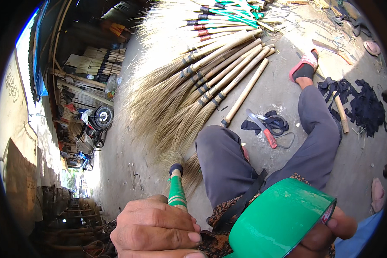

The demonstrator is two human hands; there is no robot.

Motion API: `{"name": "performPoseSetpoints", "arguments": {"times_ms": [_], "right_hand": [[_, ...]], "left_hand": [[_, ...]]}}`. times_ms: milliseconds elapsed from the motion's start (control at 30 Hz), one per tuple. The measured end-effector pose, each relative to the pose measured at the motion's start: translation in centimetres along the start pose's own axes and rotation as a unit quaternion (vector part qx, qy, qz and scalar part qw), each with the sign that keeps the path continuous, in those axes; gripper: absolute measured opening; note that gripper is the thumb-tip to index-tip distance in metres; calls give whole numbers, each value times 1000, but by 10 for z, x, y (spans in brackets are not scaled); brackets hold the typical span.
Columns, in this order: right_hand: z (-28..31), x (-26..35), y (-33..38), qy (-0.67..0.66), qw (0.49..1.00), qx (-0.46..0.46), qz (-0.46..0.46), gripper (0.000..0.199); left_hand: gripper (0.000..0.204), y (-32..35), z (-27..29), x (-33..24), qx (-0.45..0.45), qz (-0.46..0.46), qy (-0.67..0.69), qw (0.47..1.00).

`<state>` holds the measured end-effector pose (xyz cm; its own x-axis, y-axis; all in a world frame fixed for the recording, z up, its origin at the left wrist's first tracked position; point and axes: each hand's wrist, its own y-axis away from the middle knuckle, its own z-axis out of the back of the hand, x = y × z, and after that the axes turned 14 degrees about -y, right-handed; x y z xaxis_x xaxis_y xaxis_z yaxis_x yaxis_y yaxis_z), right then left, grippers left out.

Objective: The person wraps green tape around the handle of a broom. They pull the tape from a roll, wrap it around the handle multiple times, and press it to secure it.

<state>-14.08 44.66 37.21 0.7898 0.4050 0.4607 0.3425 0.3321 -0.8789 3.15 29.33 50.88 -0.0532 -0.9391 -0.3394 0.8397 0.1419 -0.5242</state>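
Note:
My left hand (157, 228) is wrapped round the handle of a grass broom (175, 189). Green tape winds in spaced bands along that handle, and a dark binding sits where the bristles begin. The bristle end points away from me, past my left knee. In my right hand (331, 230) is a large roll of green tape (279, 219), held from its right side with fingers at the core. A bit of tape leaves the roll at the lower edge; where it meets the handle is hidden.
Several finished-looking grass brooms (206, 86) lie fanned on the floor ahead. A curved knife (262, 129) with a red handle rests between my legs beside black strips. More black strips (365, 107) are heaped at right, near another blade (327, 46). A motorbike (101, 120) stands at left.

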Motion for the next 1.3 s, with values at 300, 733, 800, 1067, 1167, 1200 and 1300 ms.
{"name": "performPoseSetpoints", "arguments": {"times_ms": [300, 733, 800, 1067, 1167, 1200, 1300], "right_hand": [[3, -1, -13, 27, 1000, 4, -16, 32], [107, -201, 178, 377, 845, -27, -379, 38], [130, -212, 243, 424, 796, 1, -432, 39], [112, -223, 230, 468, 807, -30, -359, 59], [84, -190, 112, 53, 896, -81, -434, 74], [71, -173, 76, -1, 919, -22, -393, 73], [22, -126, 3, -22, 951, 150, -271, 59]], "left_hand": [[63, -23, -25, 19, -149, 96, -55, 983], [33, -96, -134, 137, 264, 149, 190, 934], [51, -96, -139, 140, 291, 178, 202, 918], [43, -84, -161, 144, 311, 234, 376, 841], [45, -80, -163, 142, 287, 59, 154, 944], [55, -80, -166, 141, 294, 67, 169, 938], [61, -76, -170, 139, 301, 157, 232, 912]]}}
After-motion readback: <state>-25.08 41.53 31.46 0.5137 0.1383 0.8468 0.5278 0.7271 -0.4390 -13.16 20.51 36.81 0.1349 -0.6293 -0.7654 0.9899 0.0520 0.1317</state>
